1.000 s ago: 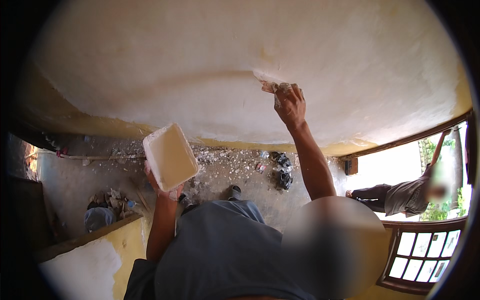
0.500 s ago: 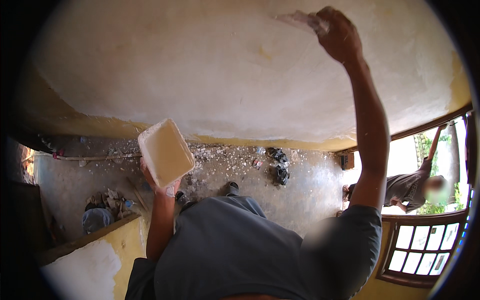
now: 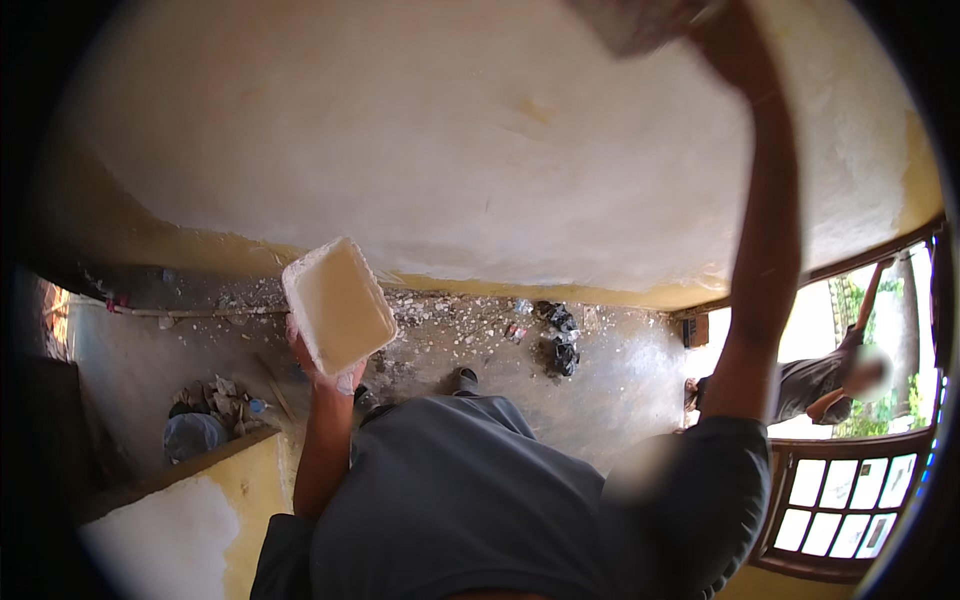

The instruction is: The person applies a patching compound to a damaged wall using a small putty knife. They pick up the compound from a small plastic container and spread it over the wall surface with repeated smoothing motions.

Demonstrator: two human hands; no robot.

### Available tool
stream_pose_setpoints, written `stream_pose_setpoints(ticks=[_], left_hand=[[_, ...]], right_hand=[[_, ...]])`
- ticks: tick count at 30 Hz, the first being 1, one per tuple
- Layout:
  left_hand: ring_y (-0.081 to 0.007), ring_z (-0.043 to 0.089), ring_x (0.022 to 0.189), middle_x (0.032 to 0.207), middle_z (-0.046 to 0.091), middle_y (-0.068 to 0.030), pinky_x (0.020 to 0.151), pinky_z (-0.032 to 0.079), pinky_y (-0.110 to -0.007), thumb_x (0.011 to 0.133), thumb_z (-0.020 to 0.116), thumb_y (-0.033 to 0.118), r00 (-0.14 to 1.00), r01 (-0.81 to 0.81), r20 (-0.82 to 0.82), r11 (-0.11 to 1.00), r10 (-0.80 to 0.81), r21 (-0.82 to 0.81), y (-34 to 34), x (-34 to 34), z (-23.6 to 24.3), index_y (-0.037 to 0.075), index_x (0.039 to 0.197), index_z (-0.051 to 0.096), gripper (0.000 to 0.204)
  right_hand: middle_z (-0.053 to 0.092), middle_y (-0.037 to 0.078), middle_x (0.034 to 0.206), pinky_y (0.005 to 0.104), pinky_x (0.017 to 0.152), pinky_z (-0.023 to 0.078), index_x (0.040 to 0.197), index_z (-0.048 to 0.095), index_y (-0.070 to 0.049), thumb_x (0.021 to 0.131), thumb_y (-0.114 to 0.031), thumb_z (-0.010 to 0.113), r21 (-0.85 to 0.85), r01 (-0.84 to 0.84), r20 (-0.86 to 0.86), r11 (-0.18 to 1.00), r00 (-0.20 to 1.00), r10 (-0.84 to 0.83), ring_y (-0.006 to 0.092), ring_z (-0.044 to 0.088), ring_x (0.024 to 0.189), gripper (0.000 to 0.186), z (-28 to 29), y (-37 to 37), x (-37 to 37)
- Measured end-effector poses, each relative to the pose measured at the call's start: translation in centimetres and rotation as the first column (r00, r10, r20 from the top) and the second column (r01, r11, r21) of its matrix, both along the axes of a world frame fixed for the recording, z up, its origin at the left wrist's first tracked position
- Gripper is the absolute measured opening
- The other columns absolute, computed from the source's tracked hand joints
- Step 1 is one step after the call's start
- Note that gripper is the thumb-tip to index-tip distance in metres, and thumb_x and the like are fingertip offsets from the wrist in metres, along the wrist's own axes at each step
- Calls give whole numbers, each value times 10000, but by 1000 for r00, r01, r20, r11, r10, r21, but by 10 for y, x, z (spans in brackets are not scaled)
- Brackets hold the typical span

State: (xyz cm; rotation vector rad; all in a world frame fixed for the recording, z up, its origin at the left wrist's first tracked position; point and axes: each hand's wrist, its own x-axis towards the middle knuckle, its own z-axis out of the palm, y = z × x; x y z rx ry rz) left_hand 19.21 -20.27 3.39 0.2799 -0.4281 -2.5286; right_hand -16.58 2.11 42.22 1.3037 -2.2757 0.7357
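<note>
Up high, reaches the right hand [image 3: 728,45] toward the upper edge of view, with a broad, off-white plastered wall [image 3: 400,150] open below and to the left of those fingers. Has them closed around a flat, pinkish-brown tool [image 3: 632,27], blurred and partly cut off; cannot tell the exact finger placement or any contact with the plaster. Holds in the left hand [image 3: 328,378], well below and left of the right fingers, a rectangular, white-crusted, open tray [image 3: 303,318], with fingers wrapped along the left side and near end. Leaves open grey concrete floor [image 3: 610,400] to the right of the left fingers, bounded beyond by a yellow strip [image 3: 520,288] along the wall's base. Includes scattered white flakes [image 3: 450,325] nearer those fingers, and crumpled black plastic bags [image 3: 565,357] farther right. Shows a smooth, pale cream tray interior inside a rough, chalky rim, tilted slightly.
</note>
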Motion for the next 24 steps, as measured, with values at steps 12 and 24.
stream_pose_setpoints(ticks=[12, 24], left_hand=[[-310, 553, 1308, 1496, 490, -95, 1021, 523, -522, 981, 401, 614, 999, 10, -48, 998, -13, -62, 2, 1, -1, 175, 1551, 356, 720], [-302, 553, 1307, 1468, 520, -95, 1032, 518, -508, 956, 490, 588, 998, 13, -66, 1000, -13, -4, 5, 2, -3, 159, 1521, 403, 714]], right_hand=[[680, 111, 1027, 411, 754, 612, 946, 669, -82, 846, -55, 610, 220, 123, -418, 968, 908, -20, 287, 680, 988, 119, -232, -55, 24], [712, 144, 1131, 426, 948, 547, 1182, 682, -48, 832, -239, 760, 94, 351, -504, 932, 824, -260, 322, 683, 1024, 406, -10, -38, -11]])
